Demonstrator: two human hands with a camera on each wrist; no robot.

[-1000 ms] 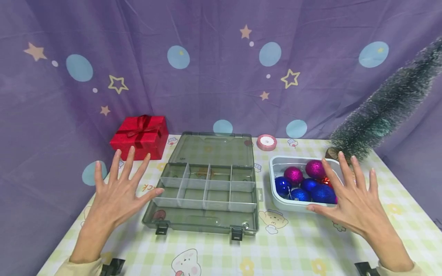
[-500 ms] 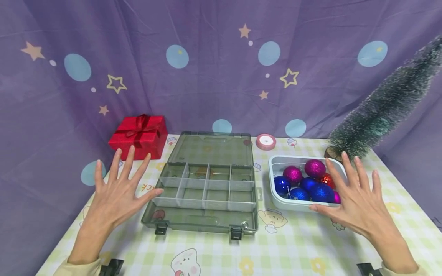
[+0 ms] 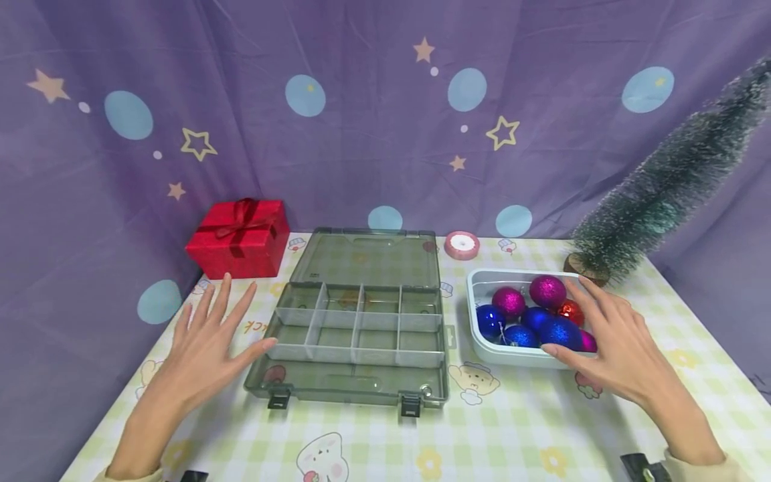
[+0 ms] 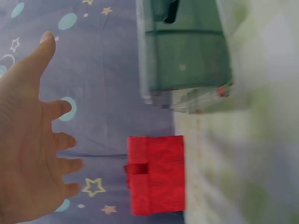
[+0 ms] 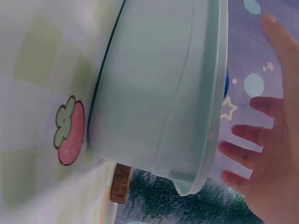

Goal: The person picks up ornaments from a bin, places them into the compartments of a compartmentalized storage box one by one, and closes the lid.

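In the head view my left hand (image 3: 201, 358) hovers with spread fingers left of a smoky, see-through compartment box (image 3: 346, 395), whose lid (image 3: 367, 260) is laid back. Dividers split its inside into several bare cells. Over the right end of a pale blue tub (image 3: 512, 358) is my right hand (image 3: 620, 355), fingers bent a little and holding nothing. Inside the tub lie Christmas baubles: magenta (image 3: 547, 292), blue (image 3: 560, 333) and red (image 3: 570, 312). From the right wrist view, the fingers appear above the rim of the tub (image 5: 149, 84).
A red gift box (image 3: 241, 237) with a bow stands at the back left. Behind the compartment box lies a pink ribbon roll (image 3: 462, 246). A small frosted Christmas tree (image 3: 656, 194) on a wooden base rises at the right. The checked tablecloth (image 3: 494, 435) stretches in front.
My right hand has lowered toward the tub and its fingers have bent from a wide spread. The left hand has sunk slightly, still spread. The head view has tilted down a little.
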